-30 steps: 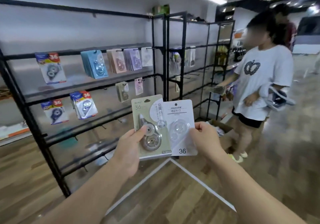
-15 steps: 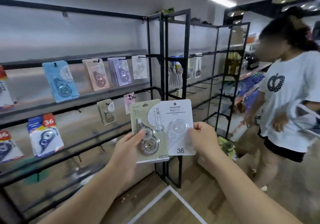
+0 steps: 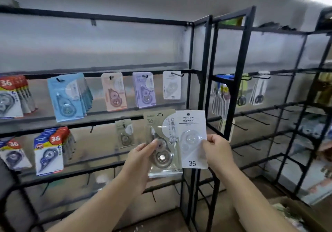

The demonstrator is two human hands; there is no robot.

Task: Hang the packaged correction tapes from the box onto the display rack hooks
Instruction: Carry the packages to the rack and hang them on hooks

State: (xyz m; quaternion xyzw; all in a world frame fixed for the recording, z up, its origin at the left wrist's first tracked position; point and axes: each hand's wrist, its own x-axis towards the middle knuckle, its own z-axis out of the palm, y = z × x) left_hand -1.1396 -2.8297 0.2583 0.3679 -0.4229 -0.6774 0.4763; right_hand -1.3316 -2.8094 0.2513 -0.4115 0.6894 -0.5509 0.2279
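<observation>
While two packs are held up in front of the rack (image 3: 206, 70), neither is on a hook yet. The olive pack (image 3: 162, 142) is in the left hand (image 3: 142, 158), thumb curled over its blister and fingers behind the card; it may be more than one card thick, though I cannot tell. The white pack (image 3: 193, 134) overlaps its right edge and is pinched at its own right side by the right hand (image 3: 218, 152).

This looks like the sorting step: matching each pack to its row. The next move calls for lifting the white pack up and left to the hook (image 3: 177, 74) where a hung white pack (image 3: 171, 86) already sits, and threading the card's top hole over the tip. A hung olive pack (image 3: 124, 133) marks the other spot, just left of the hands.

Farther left hang purple packs (image 3: 144, 89), a pink pack (image 3: 114, 92) and blue packs (image 3: 69, 97). Near right, low down, the box (image 3: 285, 199) stands open; its contents are too blurred to name.
</observation>
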